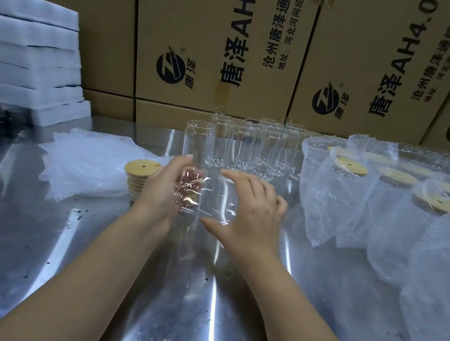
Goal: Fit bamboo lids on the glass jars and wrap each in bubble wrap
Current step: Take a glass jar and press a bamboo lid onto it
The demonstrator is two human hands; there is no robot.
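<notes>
Glass jar (214,197) btwn both hands — L hand (162,190) curled round it, R hand (250,211) gripping opp. side

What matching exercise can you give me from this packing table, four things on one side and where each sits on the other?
Things
1. stack of bamboo lids
2. white foam blocks
3. wrapped jars
4. lidless jar

Places
A. far left, piled in front of the cartons
B. between the left hand and the right hand
C. right side of the table
D. beside the bubble wrap sheets, just left of the left hand

Pairs: 1-D, 2-A, 3-C, 4-B
</notes>
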